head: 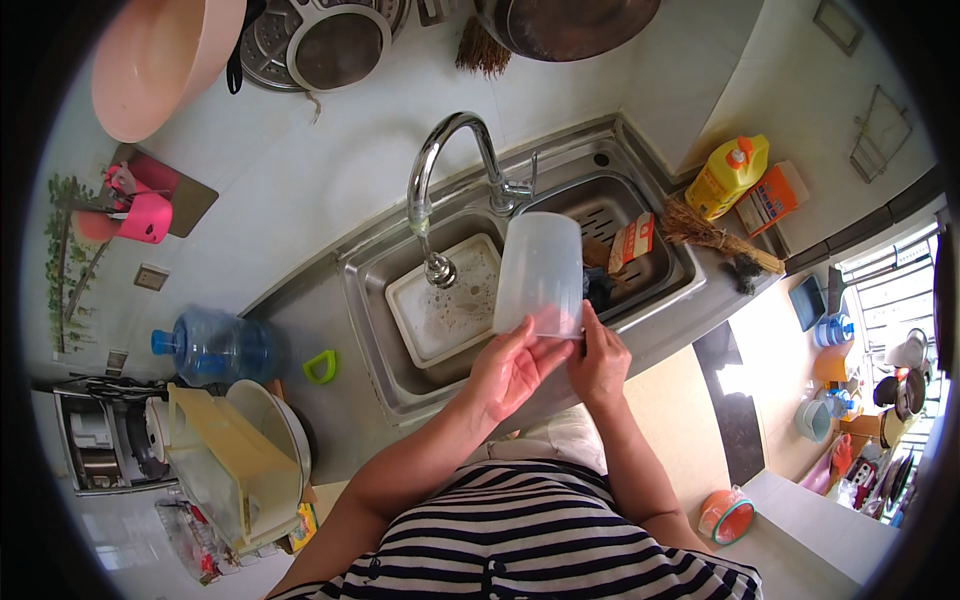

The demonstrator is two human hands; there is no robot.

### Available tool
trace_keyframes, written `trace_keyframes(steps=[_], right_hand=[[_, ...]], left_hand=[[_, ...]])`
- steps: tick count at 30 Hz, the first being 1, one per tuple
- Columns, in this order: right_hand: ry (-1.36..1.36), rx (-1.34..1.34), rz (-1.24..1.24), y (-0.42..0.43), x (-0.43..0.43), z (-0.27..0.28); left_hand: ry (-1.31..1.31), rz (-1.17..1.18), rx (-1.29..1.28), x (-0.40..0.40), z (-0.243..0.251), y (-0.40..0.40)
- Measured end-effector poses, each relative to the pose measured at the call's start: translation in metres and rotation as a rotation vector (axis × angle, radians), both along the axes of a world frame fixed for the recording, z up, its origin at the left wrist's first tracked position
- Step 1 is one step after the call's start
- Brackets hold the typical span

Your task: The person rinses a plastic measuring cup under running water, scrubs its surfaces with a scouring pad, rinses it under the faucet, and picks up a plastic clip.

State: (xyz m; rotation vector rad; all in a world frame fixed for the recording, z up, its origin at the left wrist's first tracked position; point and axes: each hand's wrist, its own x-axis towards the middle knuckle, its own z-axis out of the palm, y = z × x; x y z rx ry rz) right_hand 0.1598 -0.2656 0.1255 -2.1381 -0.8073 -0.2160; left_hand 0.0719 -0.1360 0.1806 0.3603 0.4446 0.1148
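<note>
A translucent plastic container (538, 270) is held up over the divider of a double-bowl steel sink (375, 375). My left hand (514, 367) supports its lower end, palm turned up and fingers spread beneath it. At the lower right edge, my right hand (601, 360) pinches the container. A chrome gooseneck faucet (454, 127) arches over the left bowl. Below its spout lies a white rectangular basin (420, 330) with wet, speckled residue. In the right bowl, an orange-and-white packet (631, 241) sits partly behind the container, beside dark items that I cannot identify.
On the right counter stand a yellow detergent jug (726, 178), an orange box (771, 199) and a straw brush (720, 238). To the left are a blue water-cooler bottle (229, 349), a green plastic handle-like piece (320, 367) and a large white bowl (300, 431). Pans (577, 30) hang above.
</note>
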Motion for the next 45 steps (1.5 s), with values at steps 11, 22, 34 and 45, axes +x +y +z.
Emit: trace_keyframes(steps=[11, 22, 34, 45], right_hand=[[-0.181, 0.186, 0.087, -0.017, 0.013, 0.006], [-0.226, 0.231, 0.165, -0.008, -0.001, 0.018], [1.503, 1.03, 0.087, 0.008, -0.047, 0.018], [1.774, 1.056, 0.594, 0.042, -0.033, 0.034]], left_hand=[[0.197, 0.084, 0.527, -0.026, -0.032, 0.049], [0.04, 0.131, 0.469, -0.012, -0.032, 0.045], [0.042, 0.177, 0.473, -0.017, -0.032, 0.028], [0.063, 0.163, 0.444, -0.026, -0.036, 0.009]])
